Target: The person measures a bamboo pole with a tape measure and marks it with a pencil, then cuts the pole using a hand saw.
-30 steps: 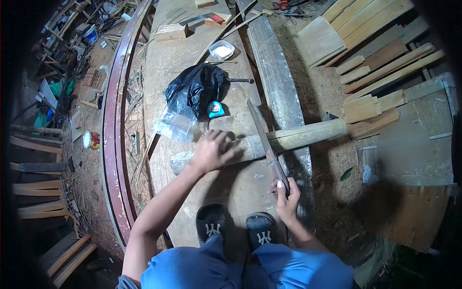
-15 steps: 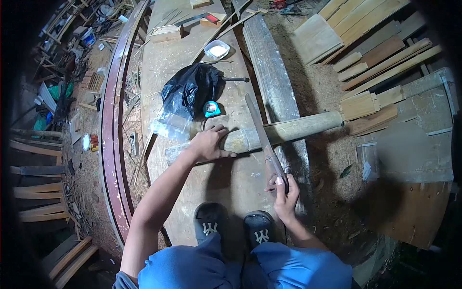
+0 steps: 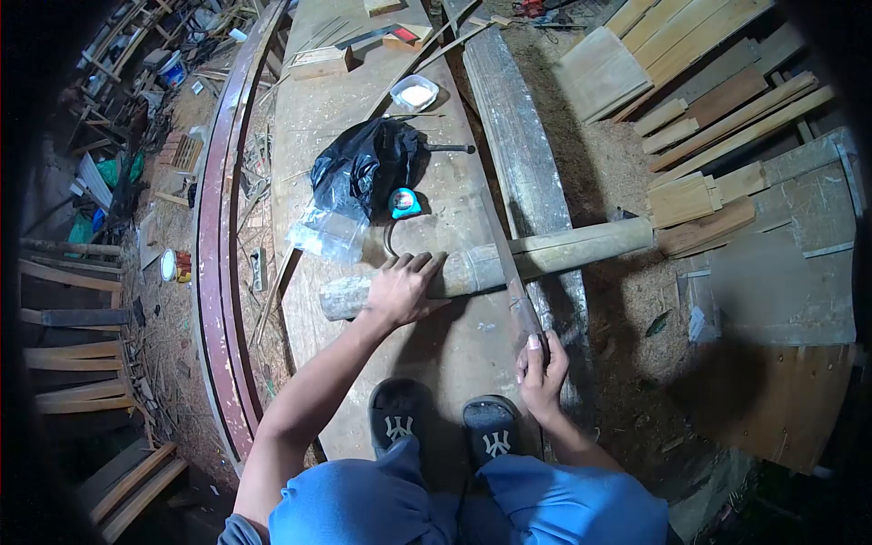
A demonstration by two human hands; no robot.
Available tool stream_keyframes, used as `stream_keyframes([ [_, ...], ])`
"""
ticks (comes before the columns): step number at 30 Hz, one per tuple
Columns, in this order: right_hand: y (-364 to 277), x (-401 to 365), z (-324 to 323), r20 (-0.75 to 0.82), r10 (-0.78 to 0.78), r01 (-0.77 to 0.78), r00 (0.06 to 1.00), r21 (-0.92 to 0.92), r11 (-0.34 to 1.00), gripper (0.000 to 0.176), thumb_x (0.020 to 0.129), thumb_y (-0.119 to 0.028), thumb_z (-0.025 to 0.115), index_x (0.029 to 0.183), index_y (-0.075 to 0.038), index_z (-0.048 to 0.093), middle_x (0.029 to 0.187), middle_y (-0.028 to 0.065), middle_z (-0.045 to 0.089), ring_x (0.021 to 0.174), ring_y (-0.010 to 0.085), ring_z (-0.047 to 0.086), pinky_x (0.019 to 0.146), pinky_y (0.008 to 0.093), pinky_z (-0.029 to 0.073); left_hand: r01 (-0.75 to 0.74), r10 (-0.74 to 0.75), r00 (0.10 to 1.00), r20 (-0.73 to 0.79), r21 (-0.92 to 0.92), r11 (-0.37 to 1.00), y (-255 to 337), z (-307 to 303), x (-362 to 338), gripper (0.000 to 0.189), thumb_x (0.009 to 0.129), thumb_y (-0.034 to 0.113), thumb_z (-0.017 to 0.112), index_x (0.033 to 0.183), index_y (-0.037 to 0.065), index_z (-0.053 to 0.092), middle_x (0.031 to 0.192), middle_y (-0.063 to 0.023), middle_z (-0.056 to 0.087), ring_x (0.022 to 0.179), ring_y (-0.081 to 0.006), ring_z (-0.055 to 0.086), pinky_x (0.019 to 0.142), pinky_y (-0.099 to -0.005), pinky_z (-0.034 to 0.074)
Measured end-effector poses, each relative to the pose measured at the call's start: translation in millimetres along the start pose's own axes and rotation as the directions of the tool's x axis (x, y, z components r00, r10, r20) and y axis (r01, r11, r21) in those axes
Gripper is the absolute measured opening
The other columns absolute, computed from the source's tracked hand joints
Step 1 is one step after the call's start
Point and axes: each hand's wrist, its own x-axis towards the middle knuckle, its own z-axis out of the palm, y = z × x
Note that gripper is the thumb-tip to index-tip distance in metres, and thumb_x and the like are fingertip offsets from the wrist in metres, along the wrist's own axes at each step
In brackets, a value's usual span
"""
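Looking down from the far left, I see a curved red rail running alongside the bench. A clear bag lies on the bench with a black bag just behind it and a white tub farther back.

My left hand rests on top of the pole, which lies across the bench with its right end sticking out over the sawdust floor. My fingers are spread flat over the pole's curve, pressing on it rather than wrapped around it.

A blue tape sits between the black bag and the pole. My sandals stand on the bench's near end.

The knife crosses the pole just right of my left hand, its blade laid on the pole and pointing away from me. My right hand has the handle, fingers curled tight around it and thumb along the top.

Planks lie stacked on the floor at the far right, well apart from the bench.
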Motion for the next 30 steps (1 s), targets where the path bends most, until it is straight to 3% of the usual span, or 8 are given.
stream_keyframes([
  [4,3.2,-1.0,-1.0,0.030,-0.031,0.032,0.999,-0.023,0.999,0.026,0.107,-0.020,0.050,0.085,-0.008,0.044,0.062,-0.0018,0.045,0.046,0.0055,0.043,0.041,0.0237,0.033,-0.058,0.065,0.982,-0.176,0.040,0.997,4.2,6.3,6.3,0.080,0.077,0.048,0.078,0.144,0.013,0.052,0.126,-0.0092,0.064,0.110,-0.0297,0.062,0.095,-0.0426,0.050],
  [6,-1.0,-2.5,0.8,-0.007,0.094,-0.094,0.996,0.060,0.994,0.028,0.103,-0.022,0.058,0.082,-0.009,0.046,0.061,-0.0043,0.045,0.051,0.0062,0.044,0.047,0.0256,0.033,-0.086,0.105,0.967,-0.231,0.092,0.992,6.0,8.0,10.4,0.078,0.076,0.042,0.078,0.144,0.014,0.052,0.123,-0.0068,0.062,0.106,-0.0268,0.061,0.092,-0.0409,0.049],
  [10,1.9,-0.6,-1.1,-0.009,0.083,-0.083,0.997,0.002,0.997,0.027,0.103,-0.021,0.058,0.082,-0.009,0.046,0.061,-0.0043,0.044,0.052,0.0064,0.043,0.047,0.0262,0.032,-0.069,0.094,0.965,-0.243,0.107,0.992,10.7,15.0,11.3,0.079,0.076,0.040,0.078,0.145,0.014,0.051,0.121,-0.0061,0.061,0.108,-0.0258,0.058,0.094,-0.0410,0.047],
  [12,1.6,-1.3,1.1,-0.032,0.091,-0.091,0.995,0.016,0.996,0.027,0.103,-0.021,0.057,0.082,-0.009,0.046,0.061,-0.0039,0.043,0.051,0.0071,0.041,0.047,0.0273,0.032,-0.046,0.069,0.980,-0.187,0.125,0.991,12.2,15.2,9.2,0.076,0.083,0.045,0.073,0.148,0.015,0.048,0.126,-0.0081,0.061,0.112,-0.0276,0.058,0.098,-0.0440,0.046],
  [16,9.3,-5.1,0.8,-0.049,0.142,-0.137,0.989,0.106,0.985,0.026,0.103,-0.020,0.057,0.082,-0.008,0.046,0.061,-0.0031,0.043,0.051,0.0080,0.041,0.047,0.0279,0.032,-0.029,0.048,0.983,-0.180,0.105,0.994,12.7,19.6,8.2,0.074,0.084,0.046,0.072,0.148,0.016,0.048,0.127,-0.0082,0.061,0.112,-0.0277,0.057,0.099,-0.0446,0.045],
  [18,17.4,-5.6,-2.9,-0.017,0.065,-0.064,0.998,0.045,0.997,0.026,0.103,-0.019,0.056,0.082,-0.008,0.046,0.061,-0.0024,0.043,0.050,0.0086,0.041,0.047,0.0278,0.032,-0.031,0.055,0.980,-0.191,0.128,0.991,12.6,20.2,7.7,0.073,0.085,0.046,0.071,0.148,0.016,0.048,0.127,-0.0080,0.061,0.113,-0.0279,0.057,0.100,-0.0450,0.045],
  [25,22.1,-13.2,-2.2,-0.066,0.040,-0.034,0.997,0.088,0.996,0.025,0.103,-0.016,0.055,0.082,-0.005,0.047,0.060,-0.0011,0.044,0.050,0.0093,0.043,0.046,0.0289,0.034,-0.030,0.054,0.978,-0.200,0.120,0.992,12.5,21.1,6.7,0.075,0.085,0.046,0.070,0.150,0.017,0.046,0.126,-0.0084,0.060,0.113,-0.0284,0.056,0.100,-0.0453,0.044],
  [30,27.1,-16.7,-4.3,0.005,0.017,-0.018,1.000,0.094,0.995,0.021,0.104,-0.017,0.055,0.089,-0.001,0.054,0.058,0.0014,0.045,0.048,0.0124,0.043,0.046,0.0307,0.035,-0.029,0.053,0.976,-0.209,0.113,0.993,12.4,22.7,6.6,0.074,0.085,0.045,0.071,0.149,0.017,0.046,0.126,-0.0083,0.060,0.112,-0.0286,0.056,0.101,-0.0456,0.044],
])
